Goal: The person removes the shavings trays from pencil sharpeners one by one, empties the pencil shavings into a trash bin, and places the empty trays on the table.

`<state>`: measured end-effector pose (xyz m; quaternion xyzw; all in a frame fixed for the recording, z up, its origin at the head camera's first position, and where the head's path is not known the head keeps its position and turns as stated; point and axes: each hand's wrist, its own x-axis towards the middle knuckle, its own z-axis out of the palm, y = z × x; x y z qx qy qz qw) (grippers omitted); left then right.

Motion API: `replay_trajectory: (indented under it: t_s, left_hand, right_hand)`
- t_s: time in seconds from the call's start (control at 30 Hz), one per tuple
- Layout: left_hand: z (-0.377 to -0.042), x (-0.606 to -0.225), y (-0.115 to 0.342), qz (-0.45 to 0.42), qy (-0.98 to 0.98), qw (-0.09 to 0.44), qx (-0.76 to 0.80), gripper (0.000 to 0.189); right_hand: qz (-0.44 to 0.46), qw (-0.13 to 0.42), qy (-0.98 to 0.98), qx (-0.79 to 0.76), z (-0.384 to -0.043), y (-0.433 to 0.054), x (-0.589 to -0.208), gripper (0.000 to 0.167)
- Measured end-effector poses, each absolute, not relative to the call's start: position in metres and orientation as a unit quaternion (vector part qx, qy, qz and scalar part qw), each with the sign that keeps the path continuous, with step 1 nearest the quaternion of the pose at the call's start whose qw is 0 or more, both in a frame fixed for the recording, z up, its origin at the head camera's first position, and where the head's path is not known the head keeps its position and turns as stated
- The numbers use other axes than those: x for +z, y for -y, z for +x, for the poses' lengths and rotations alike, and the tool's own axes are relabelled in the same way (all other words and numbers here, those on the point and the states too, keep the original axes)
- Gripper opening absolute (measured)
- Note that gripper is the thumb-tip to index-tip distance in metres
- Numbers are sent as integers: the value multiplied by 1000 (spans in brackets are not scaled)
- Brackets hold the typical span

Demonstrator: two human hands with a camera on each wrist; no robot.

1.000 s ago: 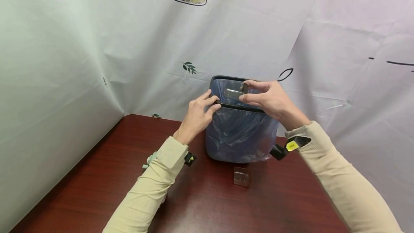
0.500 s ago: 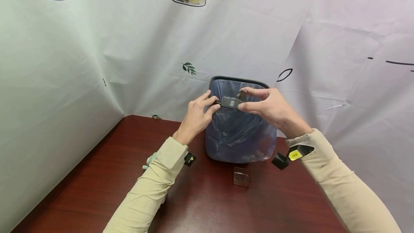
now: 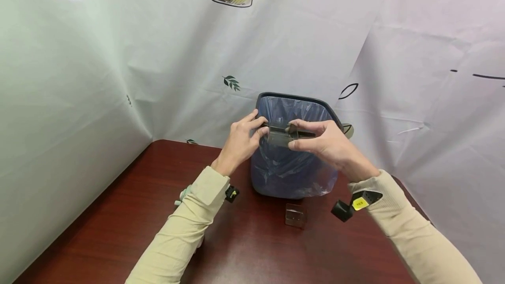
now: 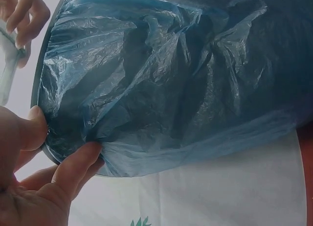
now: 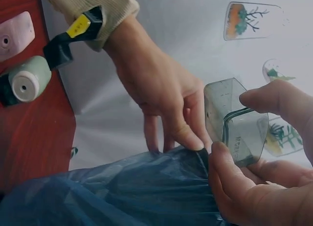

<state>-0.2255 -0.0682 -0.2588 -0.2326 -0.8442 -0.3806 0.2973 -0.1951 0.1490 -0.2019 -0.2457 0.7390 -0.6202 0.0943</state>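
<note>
My left hand [image 3: 241,139] pinches the left front corner of a trash can's black rim [image 4: 41,72], over the blue plastic bag lining it. In my right hand [image 3: 331,146] a small clear plastic box [image 5: 234,123] is held between thumb and fingers. The box is just in front of the front rim, close to the left fingertips; whether it touches the rim I cannot tell. The trash can [image 3: 293,168] stands upright on the table, its mouth open. A similar small clear plastic piece [image 3: 295,216] lies on the table in front of it.
A pale green bottle-like object [image 5: 32,79] and a pink object [image 5: 17,35] stand on the red-brown table [image 3: 118,187], partly hidden by the left forearm in the head view. Behind the can hangs a white printed curtain [image 3: 177,56].
My right hand has brought the clear box from over the can's mouth toward me and down, to in front of the near rim. The left hand has stayed in place.
</note>
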Motion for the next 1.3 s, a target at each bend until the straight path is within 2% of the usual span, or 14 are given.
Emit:
replay_trajectory:
  t_s: [0.3,0.53,0.83,1.07,1.3]
  left_hand:
    - [-225,-259,68,-235,844,299,-379,26]
    - [-224,-258,69,-233,843,304,-378,25]
    - [-224,-259,68,-233,843,300,-381,28]
    - [-223,-260,69,-237,842,299,-382,29]
    - [-224,-259,68,-236,842,309,-374,26]
  right_hand:
    - [-265,103,-743,-606,-193,-150,-220,57]
    - [-236,91,-788,-561,-191,-151,-232,59]
    - [-232,129,-757,-597,-191,-151,-253,61]
    - [-220,123,-780,-573,-190,-155,-269,64]
    - [-211,139,-767,-590,-190,-153,-288,67]
